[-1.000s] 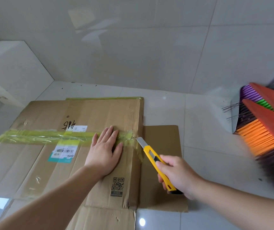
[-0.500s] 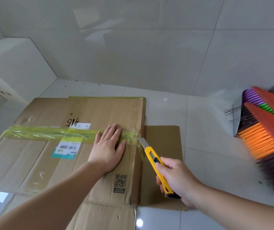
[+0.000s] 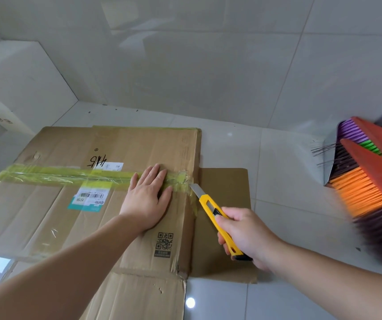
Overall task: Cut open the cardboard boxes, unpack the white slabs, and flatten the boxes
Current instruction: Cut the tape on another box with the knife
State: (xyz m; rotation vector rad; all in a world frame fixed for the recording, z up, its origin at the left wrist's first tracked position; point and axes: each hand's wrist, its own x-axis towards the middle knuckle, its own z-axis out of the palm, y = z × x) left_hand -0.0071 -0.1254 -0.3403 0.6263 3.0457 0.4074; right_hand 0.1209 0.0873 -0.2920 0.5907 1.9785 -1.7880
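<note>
Pressing flat on the cardboard box [image 3: 125, 158], your left hand [image 3: 147, 202] is lying open; beside the box's right edge, your right hand [image 3: 246, 234] is clenching the yellow knife [image 3: 210, 210], blade touching its tape [image 3: 70, 176].

The left hand [image 3: 148, 199] hides part of the yellow-green tape [image 3: 65, 176], the cardboard box [image 3: 46, 218] runs off the left edge, and the broom bristles [image 3: 370, 204] are blurred.
</note>
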